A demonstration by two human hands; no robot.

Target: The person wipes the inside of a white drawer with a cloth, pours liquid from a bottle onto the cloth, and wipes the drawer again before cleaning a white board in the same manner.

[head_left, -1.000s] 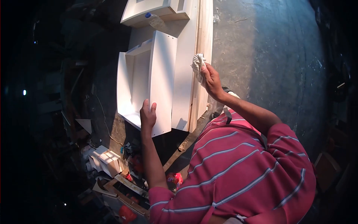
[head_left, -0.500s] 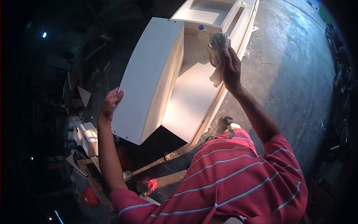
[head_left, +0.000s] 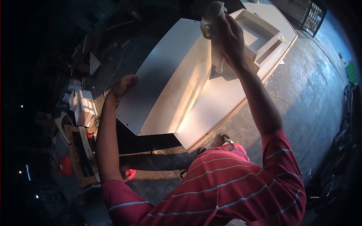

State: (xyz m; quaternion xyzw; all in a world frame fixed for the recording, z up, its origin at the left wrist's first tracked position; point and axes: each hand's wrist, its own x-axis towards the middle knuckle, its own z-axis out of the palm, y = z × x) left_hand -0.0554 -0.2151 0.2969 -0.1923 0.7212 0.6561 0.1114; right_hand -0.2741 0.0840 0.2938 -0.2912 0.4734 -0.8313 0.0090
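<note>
My left hand (head_left: 121, 89) grips the left edge of a white wooden panel (head_left: 151, 86), with its fingers partly hidden at that edge. The panel has a curved outline and small dark holes near its corners. A bare-wood side (head_left: 181, 90) runs down from it to a flat white board (head_left: 215, 100). Raised over the far end of the panel, my right hand (head_left: 232, 41) is closed on a crumpled pale cloth (head_left: 213, 19). Part of the cloth hangs down below the fingers.
An open tray-like frame (head_left: 260, 28) sits farther along the white board. Wooden box pieces (head_left: 85, 109) and a wooden frame (head_left: 77, 150) lie at the left. A red packet (head_left: 129, 174) is below the work. A crate (head_left: 313, 17) stands on the concrete floor (head_left: 294, 101) at the far right.
My right hand has moved up and away with the cloth, over the panel's far end. The view has turned, showing more of the tray-like frame. The blue-capped bottle no longer shows.
</note>
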